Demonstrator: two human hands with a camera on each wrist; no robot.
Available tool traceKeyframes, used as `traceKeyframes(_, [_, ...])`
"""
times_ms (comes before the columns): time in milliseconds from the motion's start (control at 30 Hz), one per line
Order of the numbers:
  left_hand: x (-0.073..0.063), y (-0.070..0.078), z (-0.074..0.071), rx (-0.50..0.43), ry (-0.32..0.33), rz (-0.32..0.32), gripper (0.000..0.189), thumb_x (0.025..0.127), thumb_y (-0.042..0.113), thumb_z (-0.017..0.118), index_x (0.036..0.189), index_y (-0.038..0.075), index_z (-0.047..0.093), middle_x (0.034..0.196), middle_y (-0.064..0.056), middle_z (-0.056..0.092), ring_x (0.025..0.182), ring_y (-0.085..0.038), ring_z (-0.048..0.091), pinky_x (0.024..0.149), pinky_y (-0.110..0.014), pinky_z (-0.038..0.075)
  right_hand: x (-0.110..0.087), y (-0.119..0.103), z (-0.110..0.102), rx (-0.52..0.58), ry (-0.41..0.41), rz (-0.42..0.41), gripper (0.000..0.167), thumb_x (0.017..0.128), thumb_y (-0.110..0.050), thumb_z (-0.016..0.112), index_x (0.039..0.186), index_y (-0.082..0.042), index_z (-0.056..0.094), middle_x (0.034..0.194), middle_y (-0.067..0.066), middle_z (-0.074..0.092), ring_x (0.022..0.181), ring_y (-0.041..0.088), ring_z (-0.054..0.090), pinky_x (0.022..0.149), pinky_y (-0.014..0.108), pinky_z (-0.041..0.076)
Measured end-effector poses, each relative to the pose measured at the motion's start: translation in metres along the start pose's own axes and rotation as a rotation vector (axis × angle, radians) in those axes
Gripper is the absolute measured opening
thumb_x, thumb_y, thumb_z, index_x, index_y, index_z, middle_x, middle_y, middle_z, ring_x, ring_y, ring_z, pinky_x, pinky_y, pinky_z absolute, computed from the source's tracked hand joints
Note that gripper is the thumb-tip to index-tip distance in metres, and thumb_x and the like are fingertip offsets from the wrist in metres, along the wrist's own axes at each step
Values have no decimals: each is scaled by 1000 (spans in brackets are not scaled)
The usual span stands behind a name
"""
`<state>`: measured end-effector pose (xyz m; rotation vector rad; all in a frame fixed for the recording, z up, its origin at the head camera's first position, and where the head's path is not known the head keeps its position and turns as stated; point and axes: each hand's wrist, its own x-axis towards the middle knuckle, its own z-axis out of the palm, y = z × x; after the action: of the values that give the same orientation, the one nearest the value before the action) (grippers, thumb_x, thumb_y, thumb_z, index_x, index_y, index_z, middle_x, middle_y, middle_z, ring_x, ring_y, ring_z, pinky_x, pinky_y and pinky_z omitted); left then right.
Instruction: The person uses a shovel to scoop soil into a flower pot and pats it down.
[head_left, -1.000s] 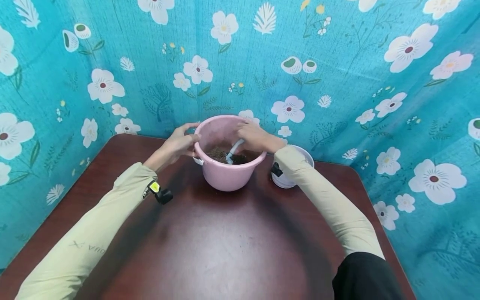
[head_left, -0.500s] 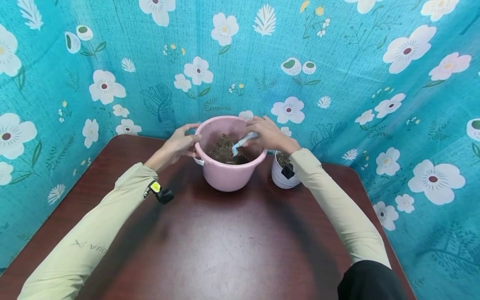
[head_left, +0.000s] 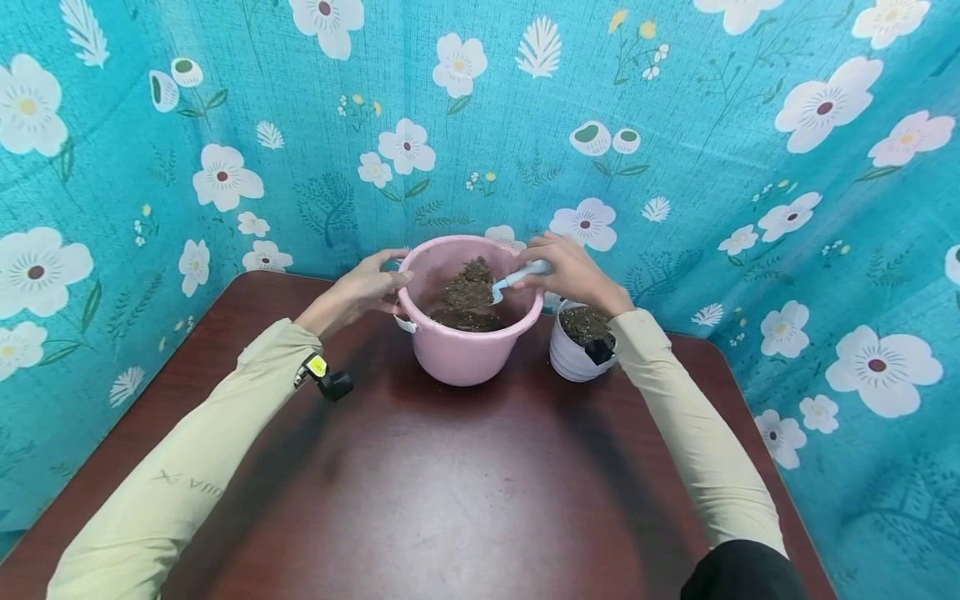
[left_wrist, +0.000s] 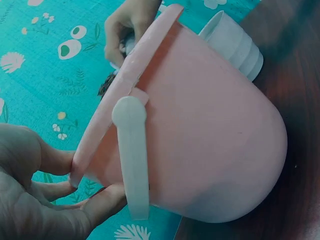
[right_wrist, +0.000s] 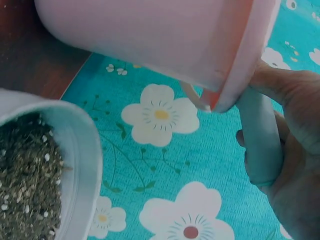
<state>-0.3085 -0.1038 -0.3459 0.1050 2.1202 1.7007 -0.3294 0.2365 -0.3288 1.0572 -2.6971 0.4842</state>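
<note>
A pink bucket (head_left: 461, 358) with soil in its bottom stands at the back of the table. My left hand (head_left: 367, 287) holds its left rim, thumb and fingers on either side, beside the white bucket handle (left_wrist: 132, 160). At the right rim my right hand (head_left: 566, 271) grips the grey-blue handle of a garden trowel (head_left: 519, 277). A heap of dark soil (head_left: 471, 286) lies on the trowel's blade, raised within the bucket's mouth and covering most of the blade. In the right wrist view, the trowel handle (right_wrist: 260, 140) lies across the palm.
Just right of the bucket stands a white ribbed pot (head_left: 573, 362), filled with soil (right_wrist: 30, 175) flecked with white bits. A blue floral curtain (head_left: 480, 100) hangs close behind the dark red-brown table (head_left: 450, 500).
My right hand has drawn the trowel up and to the right, lifting a heap of soil from the bucket's bottom. The white pot has come into fuller view. My left hand stays on the rim.
</note>
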Motion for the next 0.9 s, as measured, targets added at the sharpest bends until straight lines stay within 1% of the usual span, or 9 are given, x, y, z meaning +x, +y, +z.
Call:
traceKeyframes(133, [1, -1, -1, 8, -19, 0, 66, 110, 14, 49, 168, 13, 19, 156, -26, 39, 128, -40, 57, 106, -48, 56, -7, 3, -6, 43, 5, 40, 24, 87, -22, 87, 109, -11, 82, 102, 4, 73, 90, 22, 55, 77, 39, 42])
traceKeyframes(233, [3, -3, -3, -9, -31, 7, 67, 110, 14, 50, 168, 13, 19, 159, -25, 36, 136, -42, 53, 111, -50, 51, -13, 6, -12, 62, 5, 62, 23, 88, -20, 86, 109, -13, 82, 103, 3, 73, 92, 21, 58, 78, 39, 45])
traceKeyframes(300, [3, -3, -4, -13, -30, 8, 67, 110, 14, 51, 168, 13, 19, 161, -24, 35, 139, -42, 52, 112, -50, 51, -16, 8, -16, 64, 14, 68, 23, 88, -21, 86, 109, -13, 81, 104, 3, 73, 96, 21, 60, 80, 40, 47])
traceKeyframes(367, [4, -3, -5, -20, -27, 10, 67, 109, 14, 51, 168, 14, 19, 161, -24, 36, 140, -42, 51, 111, -48, 52, -19, 10, -22, 55, 31, 57, 22, 87, -20, 87, 108, -13, 81, 104, 4, 74, 97, 22, 61, 81, 40, 47])
traceKeyframes(433, [4, -2, -4, -23, -25, 10, 67, 109, 14, 50, 169, 14, 19, 161, -24, 36, 140, -42, 50, 111, -48, 52, -23, 12, -28, 30, 56, 42, 21, 86, -20, 87, 105, -13, 81, 100, 4, 74, 91, 22, 59, 80, 39, 45])
traceKeyframes(533, [2, -1, -3, -40, -29, 17, 67, 110, 13, 50, 168, 13, 19, 162, -25, 33, 142, -42, 48, 112, -50, 50, -30, 15, -38, -10, 97, 29, 19, 85, -18, 87, 103, -14, 82, 96, 4, 74, 84, 21, 55, 76, 37, 37])
traceKeyframes(567, [2, -1, -3, -48, -31, 17, 67, 109, 12, 50, 168, 13, 19, 164, -24, 32, 142, -43, 48, 113, -51, 50, -32, 16, -42, -24, 105, 35, 18, 86, -18, 87, 103, -14, 82, 96, 4, 74, 84, 21, 54, 74, 37, 35])
traceKeyframes(700, [1, -2, -3, -55, -28, 18, 67, 110, 11, 50, 168, 12, 19, 164, -24, 32, 143, -43, 47, 114, -53, 48, -41, 21, -53, -51, 109, 81, 19, 89, -19, 86, 106, -14, 82, 102, 5, 74, 93, 22, 56, 76, 38, 33])
traceKeyframes(900, [1, -2, -3, -44, -20, 14, 67, 109, 13, 52, 168, 14, 20, 163, -22, 34, 142, -42, 49, 112, -52, 51, -57, 29, -65, -101, 126, 109, 19, 91, -18, 84, 108, -9, 82, 101, 10, 74, 87, 24, 52, 71, 37, 35])
